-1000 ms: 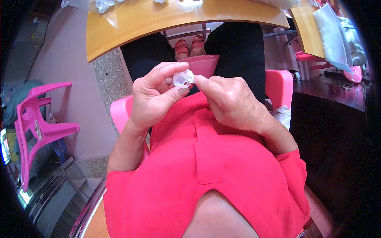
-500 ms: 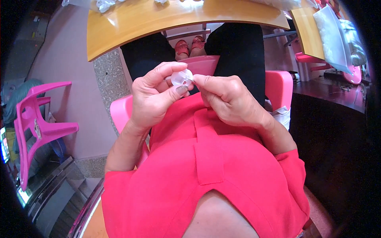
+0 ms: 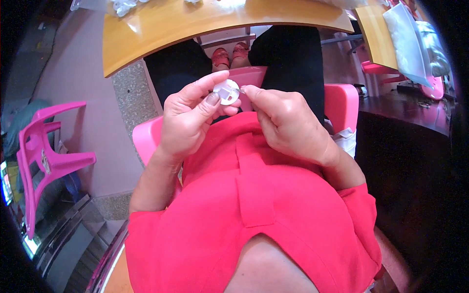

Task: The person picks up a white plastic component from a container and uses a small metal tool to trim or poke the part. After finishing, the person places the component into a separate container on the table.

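My left hand [image 3: 185, 117] pinches a small round white plastic part [image 3: 230, 99] between thumb and fingers, just beyond my lap. The part's face is tilted up and shows cut-out openings and a paler square area. My right hand [image 3: 293, 124] is closed at the part's right edge, thumb and forefinger pressed together. A thin, shiny tip shows between those fingertips and the rim; what it belongs to is too small to make out.
A yellow wooden table [image 3: 220, 22] curves across the far side, with white plastic pieces [image 3: 124, 6] on it. At right stands a clear bag of white stuff [image 3: 405, 44]. A pink chair [image 3: 53, 158] is at left, and pink armrests [image 3: 342, 105] flank me.
The round part has turned in my left hand, so its face with the openings now shows more fully. My left thumb has shifted up on it, and my right fingertips have moved slightly right.
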{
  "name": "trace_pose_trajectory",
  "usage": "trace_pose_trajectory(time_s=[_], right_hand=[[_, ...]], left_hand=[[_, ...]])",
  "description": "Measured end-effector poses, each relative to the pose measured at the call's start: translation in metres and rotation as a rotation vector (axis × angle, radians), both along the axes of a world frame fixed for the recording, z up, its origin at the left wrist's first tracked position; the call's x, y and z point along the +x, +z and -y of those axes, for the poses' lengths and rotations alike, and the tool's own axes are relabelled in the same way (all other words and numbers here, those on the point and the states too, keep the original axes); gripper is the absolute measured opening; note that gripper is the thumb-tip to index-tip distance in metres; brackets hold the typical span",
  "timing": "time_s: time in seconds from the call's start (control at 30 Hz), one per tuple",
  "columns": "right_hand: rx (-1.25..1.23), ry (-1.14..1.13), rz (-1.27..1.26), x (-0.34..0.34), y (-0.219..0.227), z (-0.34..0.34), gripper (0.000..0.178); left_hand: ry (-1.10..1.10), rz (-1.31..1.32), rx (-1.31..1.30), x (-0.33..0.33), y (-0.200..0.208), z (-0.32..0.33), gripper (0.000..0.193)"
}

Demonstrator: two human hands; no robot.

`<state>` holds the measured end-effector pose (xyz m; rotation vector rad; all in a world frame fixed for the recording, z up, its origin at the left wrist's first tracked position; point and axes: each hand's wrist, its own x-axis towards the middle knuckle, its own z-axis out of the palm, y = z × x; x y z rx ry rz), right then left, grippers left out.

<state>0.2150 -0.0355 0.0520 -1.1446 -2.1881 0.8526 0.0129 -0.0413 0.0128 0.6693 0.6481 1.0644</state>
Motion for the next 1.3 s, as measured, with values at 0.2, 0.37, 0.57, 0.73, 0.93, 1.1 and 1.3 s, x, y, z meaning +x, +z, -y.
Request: trace_pose_trajectory(time_s=[0.2, 0.37, 0.57, 0.73, 0.93, 1.1, 1.3], right_hand=[[-0.019, 0.016, 0.280, 0.000, 0.011, 0.001, 0.030], [0.005, 0.043, 0.369, -0.002, 0.013, 0.003, 0.032], [0.009, 0.039, 0.364, -0.003, 0.011, 0.003, 0.033], [0.026, 0.044, 0.353, -0.004, 0.008, 0.002, 0.025], [0.027, 0.061, 0.354, -0.006, 0.006, 0.001, 0.017], [0.033, 0.094, 0.397, -0.008, 0.006, 0.000, 0.017], [-0.044, 0.177, 0.478, -0.003, 0.011, -0.007, 0.023]], left_hand=[[-0.010, -0.110, 0.062, 0.000, -0.003, 0.001, 0.036], [-0.003, -0.171, 0.100, 0.001, -0.007, 0.001, 0.037], [0.001, -0.171, 0.073, 0.003, -0.006, 0.002, 0.034], [0.005, -0.196, 0.104, 0.003, -0.007, 0.003, 0.034], [0.016, -0.251, 0.196, 0.004, -0.009, 0.003, 0.032], [0.029, -0.346, 0.280, 0.006, -0.005, 0.005, 0.031], [0.014, -0.435, 0.345, 0.006, -0.004, 0.006, 0.030]])
